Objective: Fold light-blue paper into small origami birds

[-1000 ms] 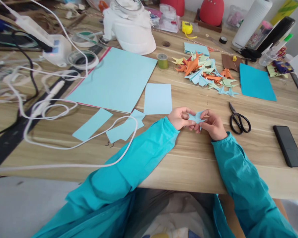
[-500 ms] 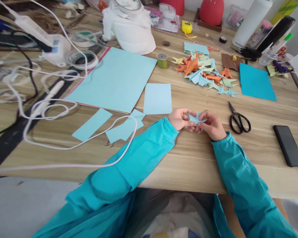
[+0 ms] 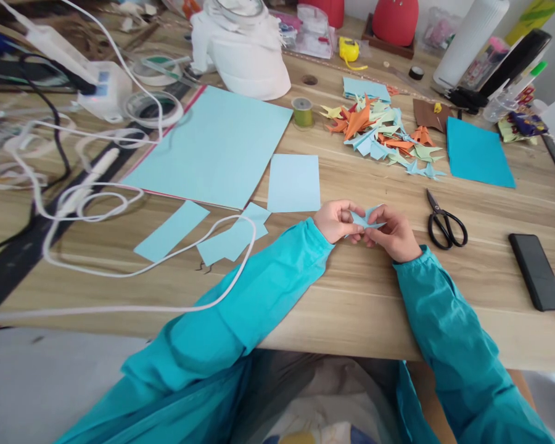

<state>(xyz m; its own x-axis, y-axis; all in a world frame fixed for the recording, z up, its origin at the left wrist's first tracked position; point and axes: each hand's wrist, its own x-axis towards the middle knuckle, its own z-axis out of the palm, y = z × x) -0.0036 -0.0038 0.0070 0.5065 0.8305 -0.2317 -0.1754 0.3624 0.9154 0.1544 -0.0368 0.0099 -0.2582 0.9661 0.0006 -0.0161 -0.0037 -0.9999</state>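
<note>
Both of my hands meet over the wooden table (image 3: pixel 361 296) and pinch a small folded light-blue paper figure (image 3: pixel 366 217). My left hand (image 3: pixel 335 221) grips its left side with thumb and fingers closed. My right hand (image 3: pixel 396 234) holds the right side, fingers curled around the folds. The figure is lifted just above the tabletop. A light-blue paper rectangle (image 3: pixel 293 183) lies just beyond my left hand.
Black scissors (image 3: pixel 444 222) and a dark phone (image 3: pixel 537 271) lie to the right. A pile of folded paper figures (image 3: pixel 382 135) sits further back, beside a teal sheet (image 3: pixel 477 154). A large light-blue sheet (image 3: pixel 213 148), paper offcuts (image 3: pixel 234 237) and white cables (image 3: pixel 97 203) fill the left.
My fingers have shifted slightly on the folded paper; the figure's upper tip sits a little further right. The hands stay in the same place.
</note>
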